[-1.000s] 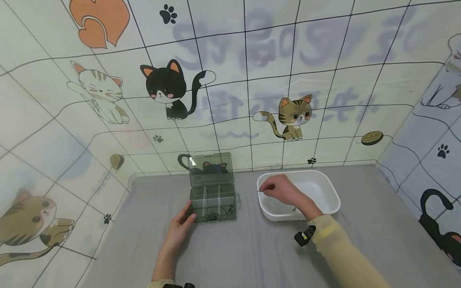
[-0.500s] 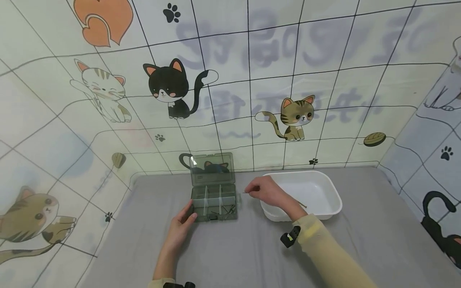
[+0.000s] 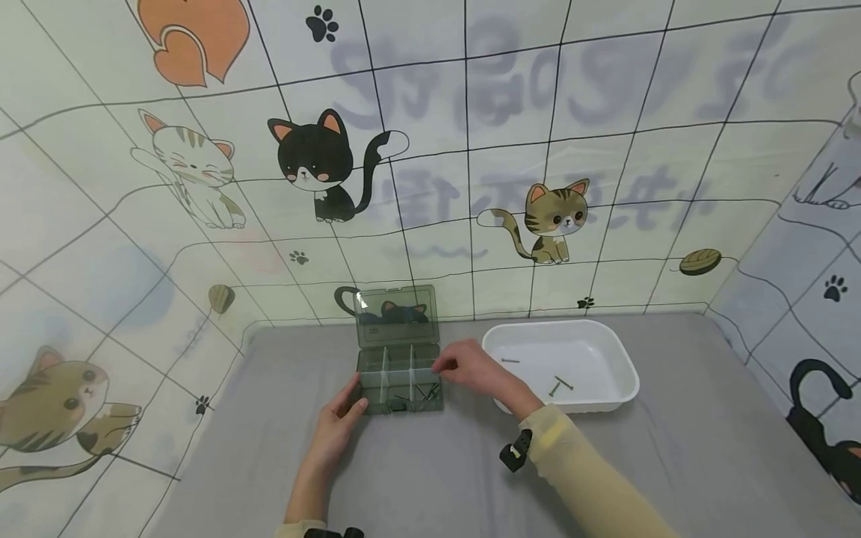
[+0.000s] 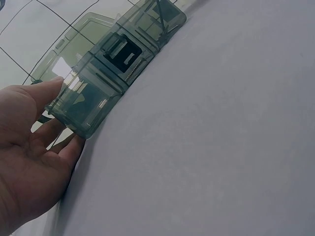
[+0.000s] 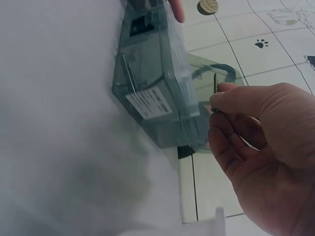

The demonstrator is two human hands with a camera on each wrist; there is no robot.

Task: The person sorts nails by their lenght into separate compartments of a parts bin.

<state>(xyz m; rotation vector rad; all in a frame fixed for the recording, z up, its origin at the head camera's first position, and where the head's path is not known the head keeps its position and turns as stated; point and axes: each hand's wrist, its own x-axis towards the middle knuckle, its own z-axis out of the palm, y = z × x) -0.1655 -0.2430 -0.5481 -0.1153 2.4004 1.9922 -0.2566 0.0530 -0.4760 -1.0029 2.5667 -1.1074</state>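
right hand [image 3: 474, 368] moved left to box [image 5: 145, 59], pinching screw [image 5: 215, 86], left hand [image 3: 338, 420] gripping box

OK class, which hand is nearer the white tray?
Right. The right hand is between the green box and the white tray, its wrist overlapping the tray in the head view; the left hand grips the box's left side, farther off.

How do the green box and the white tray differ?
Green box is see-through; white tray is opaque.
Green box is split into compartments by dividers; white tray is one undivided space.
Green box has a lid, standing open; white tray shows none.
Shared: both sit on the gray cloth with screws inside.
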